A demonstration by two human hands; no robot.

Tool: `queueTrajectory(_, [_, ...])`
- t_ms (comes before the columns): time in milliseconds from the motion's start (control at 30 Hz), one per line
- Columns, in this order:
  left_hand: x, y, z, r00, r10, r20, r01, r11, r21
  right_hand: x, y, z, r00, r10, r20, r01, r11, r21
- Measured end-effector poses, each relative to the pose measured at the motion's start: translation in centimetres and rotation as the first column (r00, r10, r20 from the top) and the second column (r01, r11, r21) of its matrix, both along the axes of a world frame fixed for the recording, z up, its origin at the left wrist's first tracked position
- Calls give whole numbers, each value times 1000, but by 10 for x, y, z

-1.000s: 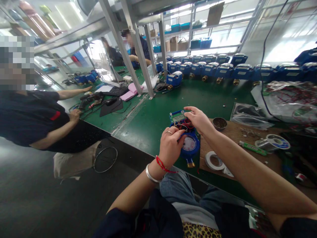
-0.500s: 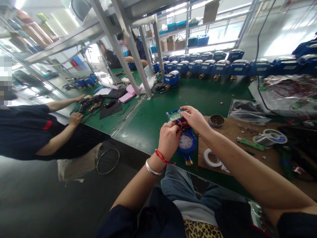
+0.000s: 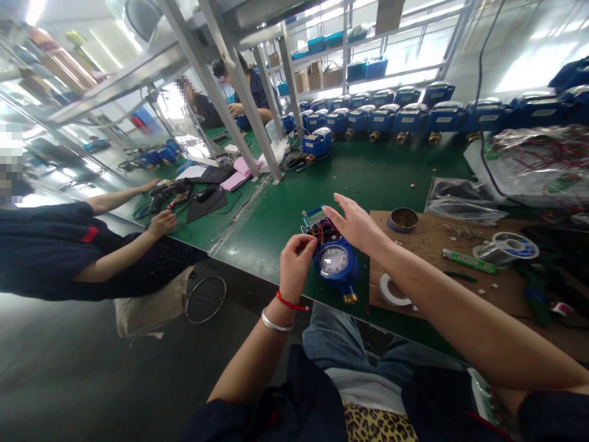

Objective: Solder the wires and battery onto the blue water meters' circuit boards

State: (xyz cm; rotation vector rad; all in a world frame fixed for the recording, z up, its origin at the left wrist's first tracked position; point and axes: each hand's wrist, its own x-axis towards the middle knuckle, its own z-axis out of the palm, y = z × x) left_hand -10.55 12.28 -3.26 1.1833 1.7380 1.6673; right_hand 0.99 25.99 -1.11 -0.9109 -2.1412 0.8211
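Head view: blue water meter sits between both hands.

No text can be read with certainty. On the water meter the dial markings are too small. Its display board is illegible. Labels on the row of blue meters are blurred. The green tube bears white marks, possibly letters.

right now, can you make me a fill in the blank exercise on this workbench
The left hand pinches the wires atop a ____ water meter.
The right hand is ____, fingers straight, by the meter.
The tape roll lies on a ____ board.
Missing: blue; open; wooden.
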Motion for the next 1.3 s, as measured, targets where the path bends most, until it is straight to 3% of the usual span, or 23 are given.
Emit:
queueTrajectory(100, [-7, -6, -10, 977, 49, 208, -56, 998, 26, 7, -32, -17, 992, -115, 58, 120, 989, -82])
queueTrajectory(267, [-15, -16, -27, 868, 108, 484, -138, 990, 26, 4, -83, -30, 992, -66, 105, 92, 959, -267])
queueTrajectory(367, [-16, -25, -34, 835, 113, 539, -164, 985, 48, -4, -88, -26, 993, -27, 113, 53, 970, -235])
queueTrajectory(467, [-16, -40, -42, 844, 141, 518, -193, 980, 47, -11, -76, -22, 990, 59, 129, -39, 988, -152])
queueTrajectory(567, [-19, -59, -52, 897, 242, 370, -258, 966, -7, -17, -52, -21, 962, 192, 194, -181, 981, -71])
queueTrajectory(633, [-22, -70, -57, 938, 323, 125, -318, 946, -56, -24, -32, -19, 926, 286, 247, -292, 956, -15])
queueTrajectory(733, [-30, -73, -61, 907, 316, -279, -335, 942, -22, -36, -5, -15, 866, 390, 313, -422, 906, 39])
queueTrajectory(800, [-35, -66, -63, 868, 252, -427, -273, 962, 12, -43, 9, -13, 842, 422, 337, -463, 885, 50])
queueTrajectory(900, [-41, -50, -67, 858, 175, -483, -220, 975, -38, -48, 21, -12, 824, 448, 347, -494, 868, 53])
queueTrajectory(1000, [-44, -39, -68, 857, 164, -488, -216, 975, -51, -45, 15, -13, 840, 424, 339, -477, 874, 90])
queueTrajectory(1100, [-44, -37, -68, 845, 149, -513, -187, 982, -24, -37, -8, -17, 920, 222, 323, -293, 937, 192])
queueTrajectory(1200, [-46, -37, -70, 836, 142, -529, -188, 981, -35, -32, -32, -25, 954, 28, 300, -106, 963, 247])
queueTrajectory(1300, [-47, -35, -74, 830, 117, -545, -143, 990, -5, -28, -42, -33, 952, 53, 302, -156, 931, 330])
